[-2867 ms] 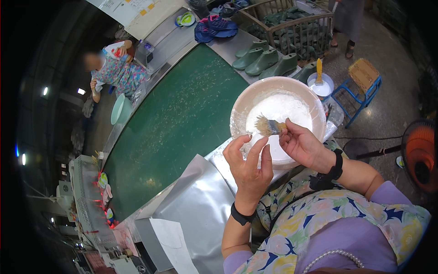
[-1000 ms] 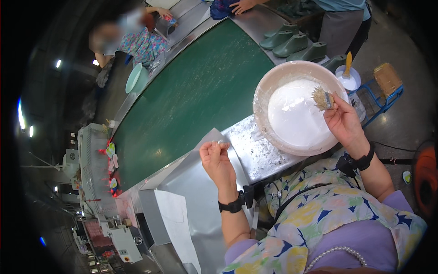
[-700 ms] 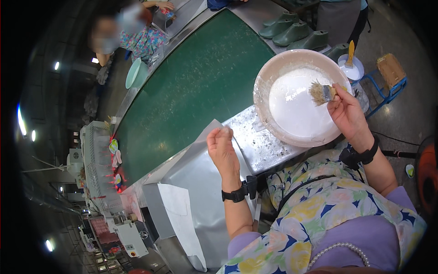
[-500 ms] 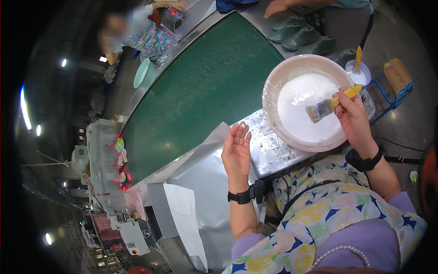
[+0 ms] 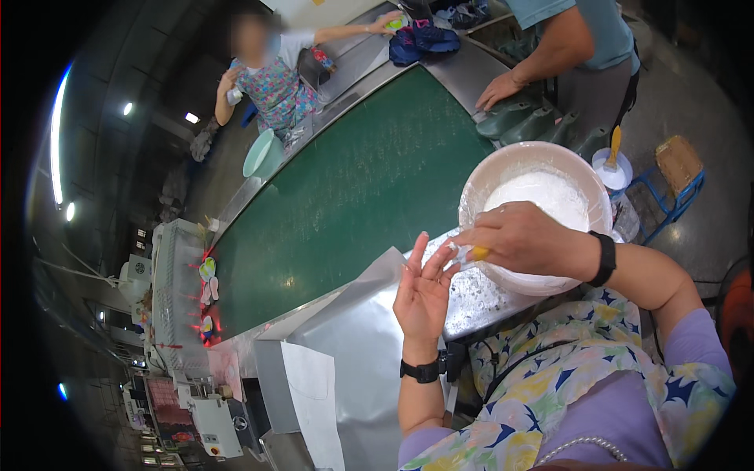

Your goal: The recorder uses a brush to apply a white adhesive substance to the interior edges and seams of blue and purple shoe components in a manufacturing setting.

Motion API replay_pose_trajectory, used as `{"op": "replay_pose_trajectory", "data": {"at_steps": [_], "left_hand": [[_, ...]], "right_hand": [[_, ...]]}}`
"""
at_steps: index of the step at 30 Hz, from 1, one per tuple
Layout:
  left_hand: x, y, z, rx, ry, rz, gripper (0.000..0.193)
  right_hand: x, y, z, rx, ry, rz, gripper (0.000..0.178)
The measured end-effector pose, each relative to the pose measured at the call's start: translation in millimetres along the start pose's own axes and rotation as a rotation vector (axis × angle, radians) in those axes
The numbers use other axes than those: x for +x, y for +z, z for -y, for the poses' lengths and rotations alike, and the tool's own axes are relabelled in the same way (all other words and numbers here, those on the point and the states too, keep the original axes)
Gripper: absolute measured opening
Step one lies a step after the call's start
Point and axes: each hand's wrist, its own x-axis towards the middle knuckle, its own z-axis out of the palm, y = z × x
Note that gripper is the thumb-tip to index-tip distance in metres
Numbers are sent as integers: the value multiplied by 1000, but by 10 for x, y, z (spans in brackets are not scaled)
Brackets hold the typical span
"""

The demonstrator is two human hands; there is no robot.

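Head view: a wide, bent look down on a workplace. At the near right, a pale pink basin (image 5: 477, 185) holding a thick white substance (image 5: 542, 190) stands on a speckled metal surface (image 5: 477, 308). Above the basin's near left part, the right hand (image 5: 525, 239) is held palm down, thumb and fingers pinched on a yellow-handled tool (image 5: 478, 253), probably a brush; only a short yellow part is seen, the rest being hidden. Just left of it, the left hand (image 5: 425, 301) is turned palm up, its fingers spread and slightly curled, their tips near the tool. Whether anything small is held or touched there cannot be told.

Under and left of the left hand, a grey sheet (image 5: 367, 322) is spread, with a white paper (image 5: 309, 392) farther left. Beyond lies a long green surface (image 5: 345, 184). At the far right, green shoe lasts (image 5: 503, 122) are stood beside a co-worker's hand (image 5: 498, 89); nearer, a small pail (image 5: 621, 180) is seen with another brush (image 5: 615, 143) in it.

The step in hand is judged to be work on the tool at the left fingertips; for the next move, a steady pinch and careful fingertip control seem called for.
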Motion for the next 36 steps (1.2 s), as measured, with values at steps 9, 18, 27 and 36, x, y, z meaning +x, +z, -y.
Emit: {"op": "replay_pose_trajectory", "data": {"at_steps": [9,18,27,36], "left_hand": [[-41,-4,-48,10,26,-53,52],[-34,-292,-5,-24,14,-215,36],[268,-139,141,704,257,-228,18],[191,-281,244,707,92,-216,22]], "right_hand": [[276,28,-350,-88,101,-4,18],[373,49,-1375,270,899,305,44],[626,286,-965,595,882,541,40],[582,555,-1211,-268,493,782,61]]}}
